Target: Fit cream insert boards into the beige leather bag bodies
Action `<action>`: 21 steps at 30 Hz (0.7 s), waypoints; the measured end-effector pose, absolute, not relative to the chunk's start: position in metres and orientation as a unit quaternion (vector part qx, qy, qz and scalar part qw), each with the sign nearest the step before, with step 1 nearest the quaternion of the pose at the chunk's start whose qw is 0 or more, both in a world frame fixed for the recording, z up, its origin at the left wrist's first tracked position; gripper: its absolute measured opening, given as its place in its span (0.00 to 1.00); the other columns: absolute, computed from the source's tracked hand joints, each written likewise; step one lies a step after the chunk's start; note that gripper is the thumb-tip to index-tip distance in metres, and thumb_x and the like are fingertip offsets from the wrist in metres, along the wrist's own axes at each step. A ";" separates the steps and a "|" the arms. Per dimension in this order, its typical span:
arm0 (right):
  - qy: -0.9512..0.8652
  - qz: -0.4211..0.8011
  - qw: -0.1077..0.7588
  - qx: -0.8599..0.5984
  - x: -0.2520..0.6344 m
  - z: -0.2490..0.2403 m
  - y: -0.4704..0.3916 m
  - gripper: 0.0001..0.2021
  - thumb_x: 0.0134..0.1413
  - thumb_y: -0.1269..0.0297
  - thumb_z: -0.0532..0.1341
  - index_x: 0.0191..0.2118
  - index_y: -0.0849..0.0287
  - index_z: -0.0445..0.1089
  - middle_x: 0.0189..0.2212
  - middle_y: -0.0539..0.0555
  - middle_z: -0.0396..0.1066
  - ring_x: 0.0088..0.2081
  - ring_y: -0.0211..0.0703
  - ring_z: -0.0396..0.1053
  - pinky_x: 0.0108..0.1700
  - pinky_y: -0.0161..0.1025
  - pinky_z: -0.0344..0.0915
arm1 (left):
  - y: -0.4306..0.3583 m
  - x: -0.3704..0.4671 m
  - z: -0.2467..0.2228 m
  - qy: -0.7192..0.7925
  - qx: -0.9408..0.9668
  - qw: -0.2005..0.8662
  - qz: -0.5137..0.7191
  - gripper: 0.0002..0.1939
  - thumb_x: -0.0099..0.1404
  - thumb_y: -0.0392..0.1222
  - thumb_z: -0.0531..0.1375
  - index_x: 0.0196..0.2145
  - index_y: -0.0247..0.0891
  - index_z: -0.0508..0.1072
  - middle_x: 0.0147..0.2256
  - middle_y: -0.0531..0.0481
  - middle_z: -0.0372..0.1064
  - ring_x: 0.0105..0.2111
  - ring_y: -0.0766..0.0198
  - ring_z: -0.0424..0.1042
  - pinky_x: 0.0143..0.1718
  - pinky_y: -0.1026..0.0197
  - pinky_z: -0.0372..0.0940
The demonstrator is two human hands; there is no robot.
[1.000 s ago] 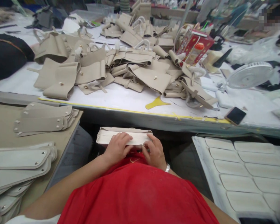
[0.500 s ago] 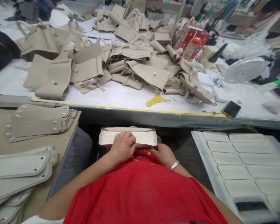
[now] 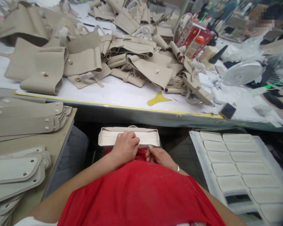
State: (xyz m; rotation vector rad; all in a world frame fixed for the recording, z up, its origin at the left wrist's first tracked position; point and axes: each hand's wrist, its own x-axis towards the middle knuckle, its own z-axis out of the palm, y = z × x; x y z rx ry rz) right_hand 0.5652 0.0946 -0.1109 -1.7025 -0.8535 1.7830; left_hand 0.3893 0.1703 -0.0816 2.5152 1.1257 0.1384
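A beige bag body [image 3: 103,137] with a pale open inside sits upright at my lap, just below the table edge. My left hand [image 3: 126,146] has its curled fingers over the bag's near rim, gripping it near the middle. Close to the bag's near right corner is my right hand [image 3: 160,157], with thumb and fingers pinched together. Whatever those fingertips may hold is too small to make out. The red apron [image 3: 141,194] covers my lap below both hands.
Beige bag pieces [image 3: 153,70] are heaped on the white table [image 3: 122,97]. Flat straps [image 3: 19,166] lie stacked at left. A tray of pale panels [image 3: 250,168] is at right. A small fan [image 3: 242,73], a phone [image 3: 227,110] and a red box [image 3: 193,37] stand or lie on the table.
My right hand has moved slightly left and its curled fingers now show beside the bag's near edge. My left hand stays on the bag. The view has shifted a little.
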 end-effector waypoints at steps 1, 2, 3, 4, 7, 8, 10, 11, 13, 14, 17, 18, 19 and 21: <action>-0.309 0.663 0.267 -0.627 0.563 -0.112 0.095 0.30 0.43 0.35 0.53 0.24 0.63 0.66 0.19 0.51 0.67 0.17 0.30 0.58 0.21 0.31 0.52 | 0.170 0.389 -0.082 0.399 0.896 0.189 0.051 0.07 0.61 0.39 0.53 0.29 0.39 0.70 0.36 0.48 0.64 0.38 0.58 0.60 0.36 0.55 0.54; -0.299 0.668 0.271 -0.625 0.561 -0.112 0.096 0.29 0.43 0.35 0.54 0.24 0.63 0.67 0.19 0.51 0.67 0.17 0.30 0.58 0.22 0.31 0.52 | 0.170 0.389 -0.083 0.398 0.896 0.188 0.053 0.07 0.61 0.39 0.53 0.29 0.39 0.70 0.36 0.47 0.64 0.38 0.58 0.60 0.36 0.55 0.54; -0.286 0.672 0.276 -0.625 0.559 -0.112 0.097 0.29 0.43 0.36 0.54 0.23 0.63 0.67 0.19 0.52 0.67 0.18 0.31 0.59 0.22 0.31 0.53 | 0.170 0.389 -0.084 0.398 0.896 0.188 0.055 0.07 0.61 0.39 0.53 0.29 0.39 0.70 0.36 0.47 0.64 0.38 0.58 0.60 0.36 0.55 0.54; -0.270 0.677 0.279 -0.625 0.558 -0.112 0.098 0.28 0.43 0.37 0.55 0.24 0.63 0.67 0.18 0.52 0.67 0.18 0.31 0.59 0.22 0.31 0.53 | 0.170 0.389 -0.085 0.399 0.896 0.187 0.057 0.07 0.61 0.39 0.53 0.29 0.39 0.70 0.36 0.47 0.64 0.38 0.58 0.60 0.36 0.55 0.54; -0.216 0.686 0.286 -0.633 0.554 -0.108 0.103 0.24 0.44 0.41 0.57 0.24 0.63 0.67 0.17 0.50 0.66 0.18 0.31 0.59 0.23 0.31 0.52 | 0.172 0.389 -0.086 0.401 0.895 0.186 0.060 0.06 0.61 0.39 0.53 0.29 0.39 0.69 0.36 0.48 0.64 0.37 0.58 0.60 0.35 0.55 0.54; -0.202 0.687 0.288 -0.635 0.553 -0.107 0.104 0.23 0.45 0.43 0.58 0.24 0.63 0.66 0.17 0.50 0.65 0.17 0.31 0.59 0.23 0.31 0.52 | 0.173 0.389 -0.085 0.402 0.894 0.187 0.060 0.06 0.61 0.39 0.53 0.29 0.39 0.69 0.35 0.48 0.64 0.37 0.57 0.60 0.35 0.55 0.54; -0.183 0.688 0.295 -0.637 0.550 -0.106 0.107 0.21 0.46 0.46 0.58 0.24 0.63 0.66 0.16 0.49 0.64 0.17 0.30 0.58 0.23 0.31 0.51 | 0.176 0.389 -0.085 0.404 0.893 0.191 0.056 0.07 0.61 0.39 0.53 0.29 0.39 0.69 0.35 0.48 0.64 0.37 0.57 0.60 0.35 0.55 0.55; -0.176 0.689 0.300 -0.635 0.548 -0.105 0.109 0.20 0.47 0.47 0.58 0.25 0.63 0.66 0.16 0.48 0.63 0.17 0.30 0.57 0.22 0.31 0.50 | 0.177 0.389 -0.084 0.405 0.892 0.192 0.053 0.07 0.61 0.39 0.53 0.29 0.39 0.69 0.35 0.47 0.64 0.37 0.57 0.61 0.35 0.54 0.55; -0.167 0.692 0.309 -0.631 0.544 -0.104 0.112 0.19 0.48 0.49 0.57 0.25 0.63 0.65 0.16 0.47 0.62 0.16 0.30 0.56 0.22 0.32 0.50 | 0.179 0.389 -0.083 0.408 0.892 0.190 0.049 0.07 0.61 0.39 0.53 0.29 0.39 0.69 0.36 0.47 0.64 0.38 0.57 0.61 0.36 0.54 0.55; -0.166 0.693 0.310 -0.630 0.541 -0.103 0.114 0.18 0.49 0.50 0.57 0.25 0.63 0.65 0.16 0.47 0.61 0.16 0.29 0.56 0.22 0.32 0.51 | 0.180 0.389 -0.083 0.409 0.892 0.186 0.048 0.07 0.61 0.39 0.53 0.29 0.38 0.69 0.36 0.46 0.64 0.38 0.56 0.61 0.36 0.54 0.55; -0.176 0.699 0.294 -0.628 0.534 -0.101 0.120 0.16 0.52 0.53 0.54 0.25 0.62 0.64 0.17 0.47 0.61 0.17 0.29 0.56 0.22 0.31 0.51 | 0.183 0.389 -0.083 0.408 0.894 0.181 0.049 0.06 0.60 0.39 0.53 0.30 0.38 0.69 0.36 0.46 0.64 0.38 0.56 0.61 0.35 0.54 0.56; -0.183 0.702 0.287 -0.626 0.532 -0.100 0.122 0.16 0.53 0.54 0.54 0.25 0.62 0.64 0.17 0.47 0.61 0.18 0.29 0.56 0.22 0.30 0.51 | 0.184 0.389 -0.084 0.407 0.894 0.182 0.050 0.06 0.60 0.40 0.54 0.30 0.38 0.69 0.36 0.46 0.64 0.38 0.55 0.61 0.35 0.53 0.56; -0.191 0.702 0.281 -0.625 0.530 -0.099 0.124 0.16 0.53 0.55 0.53 0.25 0.62 0.64 0.17 0.48 0.61 0.18 0.30 0.56 0.22 0.30 0.51 | 0.185 0.389 -0.084 0.406 0.893 0.185 0.050 0.05 0.60 0.40 0.54 0.30 0.38 0.69 0.36 0.46 0.64 0.38 0.55 0.61 0.35 0.53 0.56; -0.215 0.704 0.270 -0.621 0.526 -0.100 0.127 0.15 0.54 0.56 0.53 0.25 0.62 0.65 0.18 0.49 0.63 0.19 0.30 0.58 0.22 0.29 0.52 | 0.187 0.388 -0.086 0.405 0.893 0.190 0.049 0.05 0.60 0.40 0.54 0.30 0.38 0.68 0.36 0.45 0.64 0.38 0.55 0.61 0.36 0.53 0.56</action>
